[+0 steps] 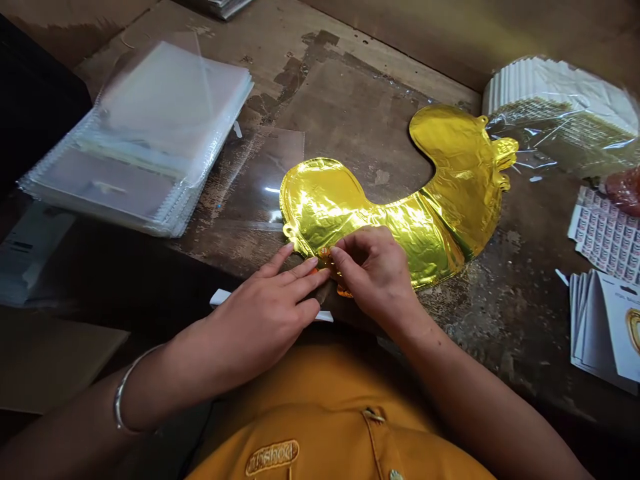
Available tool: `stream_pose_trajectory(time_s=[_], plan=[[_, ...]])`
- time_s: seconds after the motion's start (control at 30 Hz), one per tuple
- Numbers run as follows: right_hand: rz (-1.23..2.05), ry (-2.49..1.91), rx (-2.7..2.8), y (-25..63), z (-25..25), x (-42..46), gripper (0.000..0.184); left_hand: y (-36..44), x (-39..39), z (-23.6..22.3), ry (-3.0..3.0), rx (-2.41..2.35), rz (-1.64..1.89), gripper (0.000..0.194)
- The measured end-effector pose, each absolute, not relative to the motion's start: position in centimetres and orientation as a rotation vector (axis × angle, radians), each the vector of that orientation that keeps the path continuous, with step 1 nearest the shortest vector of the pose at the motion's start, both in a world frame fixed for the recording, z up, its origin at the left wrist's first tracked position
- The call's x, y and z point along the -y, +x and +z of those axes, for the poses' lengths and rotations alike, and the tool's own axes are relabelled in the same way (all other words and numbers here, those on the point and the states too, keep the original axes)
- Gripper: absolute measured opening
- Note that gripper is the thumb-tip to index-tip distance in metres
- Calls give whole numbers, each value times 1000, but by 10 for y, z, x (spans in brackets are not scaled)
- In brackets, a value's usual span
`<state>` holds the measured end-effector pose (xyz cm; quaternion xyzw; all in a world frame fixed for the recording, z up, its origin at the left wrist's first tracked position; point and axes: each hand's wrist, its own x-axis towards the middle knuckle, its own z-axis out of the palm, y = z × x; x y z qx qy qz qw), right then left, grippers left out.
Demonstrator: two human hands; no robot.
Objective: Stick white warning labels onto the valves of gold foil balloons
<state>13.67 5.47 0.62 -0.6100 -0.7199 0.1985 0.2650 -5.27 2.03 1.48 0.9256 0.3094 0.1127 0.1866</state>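
A shiny gold foil balloon point(400, 220), flat and curved in shape, lies on the table. My left hand point(280, 300) rests with its fingers stretched out at the balloon's near left edge, by a small tab with a hole. Beside those fingertips my right hand point(375, 270) is closed in a pinch at the same edge, its thumb and forefinger on the foil. A small orange foil piece point(344, 291) shows under the right hand; whether it belongs to the balloon I cannot tell. The hands hide part of this edge.
To the left is a stack of clear plastic sleeves point(145, 133), and a single clear sleeve point(270, 170) lies near the balloon. At the right are a wrapped white stack point(555, 100), a sheet of printed labels point(607, 230) and folded printed cards point(607, 327). White strips poke out at the table's front edge.
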Motion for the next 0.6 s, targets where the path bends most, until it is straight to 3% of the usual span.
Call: stream_pose_trajectory(time_s=[0.6], plan=[[655, -1722, 1960, 130, 13, -52, 13, -49, -15, 10, 2659, -946, 387, 15]])
